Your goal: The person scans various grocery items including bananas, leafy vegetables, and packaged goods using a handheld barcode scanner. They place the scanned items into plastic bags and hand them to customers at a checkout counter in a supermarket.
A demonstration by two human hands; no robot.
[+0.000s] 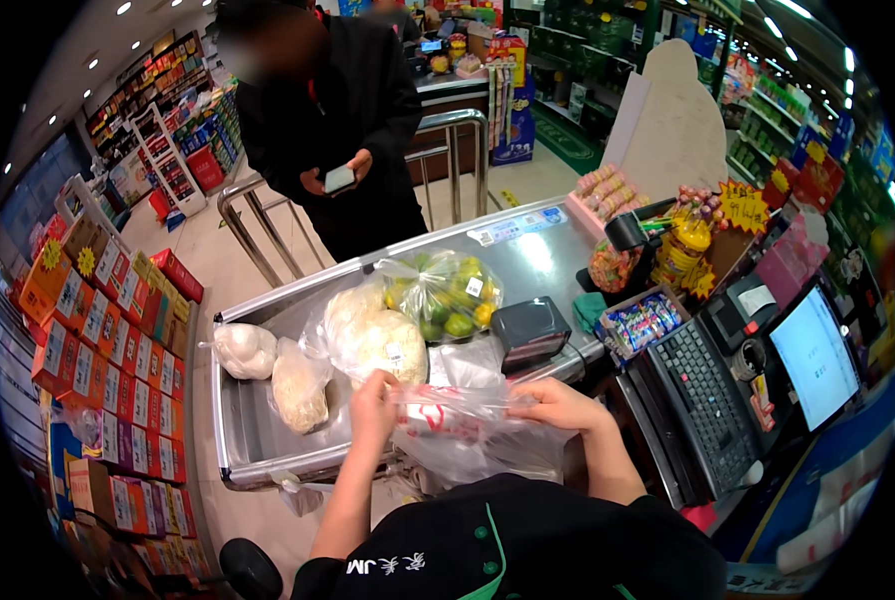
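A clear plastic carrier bag with red print (pixel 447 420) is stretched between my two hands, near the counter's front edge. My left hand (pixel 374 409) pinches one side of it, and my right hand (pixel 556 405) grips the other. Just beyond my left hand lie clear bags of pale noodle-like food (pixel 387 341). Behind these sits a knotted bag of green and yellow citrus fruit (pixel 447 292) with a label on it. Farther left are a tied bag of white rounded food (pixel 245 350) and a smaller bag of pale food (pixel 299 397).
A black countertop scanner (pixel 530 330) stands beyond my right hand. On the right are a keyboard (pixel 706 397), a monitor (pixel 815 356) and a candy box (pixel 642 326). Metal rims edge the checkout counter (pixel 327 457). Across it, a person (pixel 335 135) holds a phone (pixel 339 178) beside metal rails (pixel 455 124).
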